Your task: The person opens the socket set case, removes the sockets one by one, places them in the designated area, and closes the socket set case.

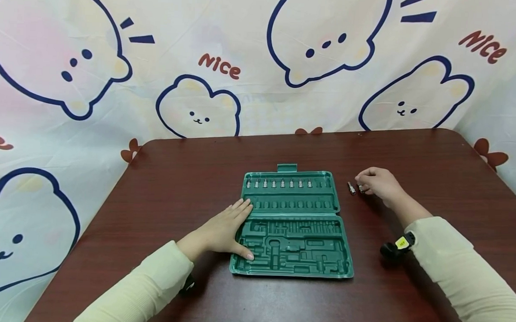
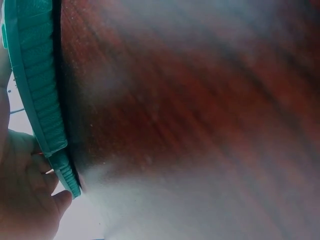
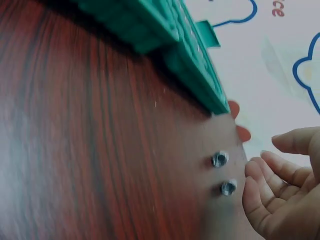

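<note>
A green plastic tool case (image 1: pixel 294 271) lies unfolded flat on the table. My left hand (image 1: pixel 227 228) rests on its left side, fingers straight near the hinge and thumb over the lower half. In the left wrist view that hand (image 2: pixel 30 190) lies along the case's ribbed edge (image 2: pixel 37 75). Several metal bits (image 1: pixel 283 183) stand in a row in the upper half. To the right of the case lie two small metal socket bits, one (image 1: pixel 351 188) left of the other (image 1: pixel 361 189). My right hand (image 1: pixel 381 184) is beside them, thumb and fingers apart in the right wrist view.
The brown wooden table (image 1: pixel 176 177) extends around the case. A latch tab (image 1: pixel 286 167) sticks out from the case's far edge. Behind the table hangs a pale cloth (image 1: pixel 260 104) printed with bears. A black wrist device (image 1: pixel 395 248) sits under the right cuff.
</note>
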`<act>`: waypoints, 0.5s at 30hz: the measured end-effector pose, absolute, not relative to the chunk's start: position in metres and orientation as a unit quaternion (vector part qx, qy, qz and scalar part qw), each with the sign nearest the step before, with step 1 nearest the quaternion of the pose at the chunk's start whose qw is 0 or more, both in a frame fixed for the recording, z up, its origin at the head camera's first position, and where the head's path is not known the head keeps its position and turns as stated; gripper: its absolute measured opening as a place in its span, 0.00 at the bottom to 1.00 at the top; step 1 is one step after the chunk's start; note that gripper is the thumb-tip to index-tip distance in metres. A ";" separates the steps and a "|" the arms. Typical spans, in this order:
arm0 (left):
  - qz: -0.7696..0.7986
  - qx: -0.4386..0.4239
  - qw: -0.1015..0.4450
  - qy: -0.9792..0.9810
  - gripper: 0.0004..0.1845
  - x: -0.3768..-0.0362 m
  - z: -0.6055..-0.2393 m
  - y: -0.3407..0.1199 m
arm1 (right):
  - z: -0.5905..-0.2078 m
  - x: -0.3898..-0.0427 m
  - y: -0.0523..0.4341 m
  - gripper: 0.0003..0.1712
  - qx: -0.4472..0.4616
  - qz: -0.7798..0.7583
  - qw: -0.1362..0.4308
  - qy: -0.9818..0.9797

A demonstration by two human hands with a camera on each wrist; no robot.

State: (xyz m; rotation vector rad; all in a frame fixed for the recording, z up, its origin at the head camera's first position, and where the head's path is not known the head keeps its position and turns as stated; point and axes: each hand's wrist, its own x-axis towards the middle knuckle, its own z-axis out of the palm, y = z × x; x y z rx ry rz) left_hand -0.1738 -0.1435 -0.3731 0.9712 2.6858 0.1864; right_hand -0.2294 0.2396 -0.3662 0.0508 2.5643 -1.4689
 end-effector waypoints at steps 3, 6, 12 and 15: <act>0.066 0.334 0.141 0.930 0.62 -0.173 -0.373 -0.144 | -0.363 -0.229 0.232 0.22 0.010 -0.505 0.106 0.857; 0.067 0.333 0.143 0.930 0.62 -0.173 -0.374 -0.145 | -0.361 -0.229 0.224 0.23 0.005 -0.512 0.120 0.850; 0.069 0.333 0.149 0.929 0.62 -0.173 -0.373 -0.144 | -0.359 -0.232 0.207 0.24 -0.004 -0.541 0.133 0.831; 0.069 0.333 0.149 0.928 0.62 -0.173 -0.372 -0.144 | -0.359 -0.234 0.198 0.23 -0.006 -0.554 0.141 0.820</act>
